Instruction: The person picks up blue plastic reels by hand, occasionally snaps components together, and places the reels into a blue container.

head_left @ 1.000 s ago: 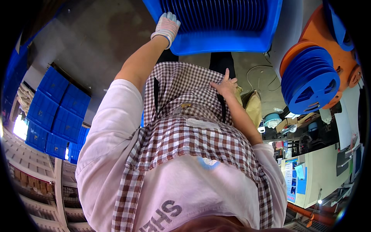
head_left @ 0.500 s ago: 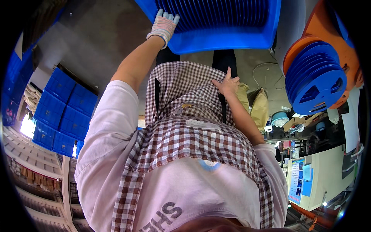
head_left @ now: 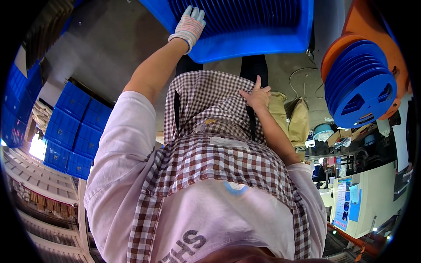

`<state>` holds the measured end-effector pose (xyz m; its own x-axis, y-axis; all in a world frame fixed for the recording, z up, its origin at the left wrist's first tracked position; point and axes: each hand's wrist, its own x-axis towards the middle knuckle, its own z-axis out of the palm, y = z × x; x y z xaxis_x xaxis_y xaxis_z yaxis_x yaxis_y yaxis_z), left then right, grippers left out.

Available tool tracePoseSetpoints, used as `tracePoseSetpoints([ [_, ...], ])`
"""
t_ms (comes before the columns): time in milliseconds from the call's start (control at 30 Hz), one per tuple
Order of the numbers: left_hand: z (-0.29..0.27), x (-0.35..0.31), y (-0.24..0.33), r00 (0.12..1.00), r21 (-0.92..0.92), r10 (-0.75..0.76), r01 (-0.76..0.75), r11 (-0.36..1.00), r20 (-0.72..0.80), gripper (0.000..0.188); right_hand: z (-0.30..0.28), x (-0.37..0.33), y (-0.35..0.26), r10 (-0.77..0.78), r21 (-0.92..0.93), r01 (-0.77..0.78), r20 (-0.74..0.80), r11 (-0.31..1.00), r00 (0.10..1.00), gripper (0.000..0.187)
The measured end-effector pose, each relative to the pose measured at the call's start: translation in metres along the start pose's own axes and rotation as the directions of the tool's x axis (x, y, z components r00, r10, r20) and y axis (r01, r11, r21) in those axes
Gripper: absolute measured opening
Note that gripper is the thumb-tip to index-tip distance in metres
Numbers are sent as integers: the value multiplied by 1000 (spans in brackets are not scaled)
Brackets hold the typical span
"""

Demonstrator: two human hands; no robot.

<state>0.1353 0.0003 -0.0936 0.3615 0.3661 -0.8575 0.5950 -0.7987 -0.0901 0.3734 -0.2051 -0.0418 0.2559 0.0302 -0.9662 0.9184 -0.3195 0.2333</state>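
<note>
A: What is recorded at the far left?
B: Stacked blue crates (head_left: 79, 127), piled well to the left of both hands.

A: And next along?
B: The left hand (head_left: 189, 27), clad in a pale striped glove, is seen at the near left corner of a large blue bin (head_left: 254, 47). Its fingers are pointed inward; whether the rim is clasped or only touched cannot be told.

A: What is held in the bin?
B: A row of thin blue ribbed edges (head_left: 250, 17) is lined up just to the right of the gloved fingers.

A: Farther right?
B: A brown-and-white checked apron (head_left: 206, 87) is worn below the bin. Against its right side the bare right hand (head_left: 258, 97) is rested, fingers spread wide, with nothing held.

A: Beyond that hand?
B: Tan sacks (head_left: 299, 125) are placed just to its right. Farther right, well apart from both hands, a stack of blue spoked reels (head_left: 364, 94) is shown beside an orange disc (head_left: 335, 52), with a larger orange structure (head_left: 366, 22) seen behind.
</note>
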Motion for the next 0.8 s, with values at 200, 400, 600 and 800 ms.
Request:
tracePoseSetpoints([
  [200,15,21,8,963,-250,-167,111,962,-213,60,1,1,1,3,-1,-3,-14,1000,1000,108],
  [400,-4,27,6,979,-212,-130,96,973,-154,78,-1,0,0,6,-48,-6,1,999,1000,106],
  [600,-34,17,1,987,-10,43,-45,999,-155,45,-1,-1,0,-9,-18,9,-6,1000,1000,106],
  [800,-54,22,-1,994,-34,89,-92,995,-62,45,4,1,2,1,7,-1,14,1000,1000,105],
])
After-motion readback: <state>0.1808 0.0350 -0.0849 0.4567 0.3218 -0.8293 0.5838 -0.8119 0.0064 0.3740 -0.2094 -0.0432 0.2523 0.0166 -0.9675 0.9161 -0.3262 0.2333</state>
